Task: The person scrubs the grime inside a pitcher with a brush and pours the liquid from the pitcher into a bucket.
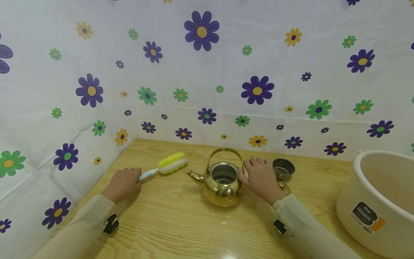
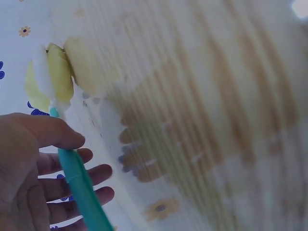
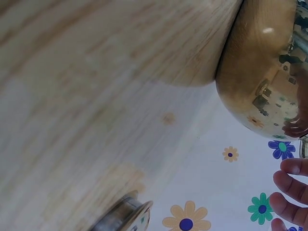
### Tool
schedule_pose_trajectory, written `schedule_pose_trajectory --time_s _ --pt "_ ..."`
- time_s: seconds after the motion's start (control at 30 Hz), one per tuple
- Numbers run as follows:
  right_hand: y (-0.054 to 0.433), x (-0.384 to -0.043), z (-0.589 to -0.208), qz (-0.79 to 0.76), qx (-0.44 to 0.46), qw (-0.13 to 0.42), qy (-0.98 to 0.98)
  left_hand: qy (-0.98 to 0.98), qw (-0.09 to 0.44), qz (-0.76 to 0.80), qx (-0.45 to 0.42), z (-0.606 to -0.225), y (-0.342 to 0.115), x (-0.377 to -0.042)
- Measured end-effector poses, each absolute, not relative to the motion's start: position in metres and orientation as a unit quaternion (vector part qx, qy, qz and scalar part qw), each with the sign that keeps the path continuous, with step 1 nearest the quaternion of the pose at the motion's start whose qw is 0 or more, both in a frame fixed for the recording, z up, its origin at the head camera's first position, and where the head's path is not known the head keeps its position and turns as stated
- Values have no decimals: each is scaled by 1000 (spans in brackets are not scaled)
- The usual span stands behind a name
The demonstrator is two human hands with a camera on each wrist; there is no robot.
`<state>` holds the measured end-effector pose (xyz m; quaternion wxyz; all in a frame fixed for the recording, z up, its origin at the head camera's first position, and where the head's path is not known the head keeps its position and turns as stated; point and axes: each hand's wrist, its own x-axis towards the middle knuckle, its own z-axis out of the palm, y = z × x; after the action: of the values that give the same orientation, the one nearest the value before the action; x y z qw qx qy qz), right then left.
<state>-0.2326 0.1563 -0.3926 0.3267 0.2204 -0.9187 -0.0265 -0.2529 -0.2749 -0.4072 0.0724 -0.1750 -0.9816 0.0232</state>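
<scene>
My left hand [image 1: 124,183] holds a sponge brush [image 1: 172,163] by its handle, thumb over it in the left wrist view. The brush's yellow and white head points right, towards the spout. A gold teapot [image 1: 223,196] stands upright and lidless on the table, its arched handle raised. At the teapot's right side is my right hand [image 1: 262,180], thumb by the rim and fingers near the foot of the handle. In the right wrist view its fingers [image 3: 288,185] look relaxed, beside the teapot. A metal strainer [image 1: 284,169] and a gold lid [image 1: 284,187], partly hidden, lie beyond that wrist.
A large cream bucket [image 1: 365,187] with a label stands at the right. The wooden table [image 1: 171,223] meets a flower-printed sheet [image 1: 207,72] at the back and left.
</scene>
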Motion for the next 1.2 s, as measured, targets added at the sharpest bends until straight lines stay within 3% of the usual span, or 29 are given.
schedule_pose_trajectory --time_s 0.37,0.5,1.2 --pt "158 -234 -393 -15 220 326 -919 -949 245 61 -189 -402 -269 -258" --pt "158 -235 -393 -14 221 325 -919 -939 285 66 -182 -404 -267 -263" --pt "157 -235 -396 -9 229 338 -913 -859 365 161 -321 -379 -279 -276"
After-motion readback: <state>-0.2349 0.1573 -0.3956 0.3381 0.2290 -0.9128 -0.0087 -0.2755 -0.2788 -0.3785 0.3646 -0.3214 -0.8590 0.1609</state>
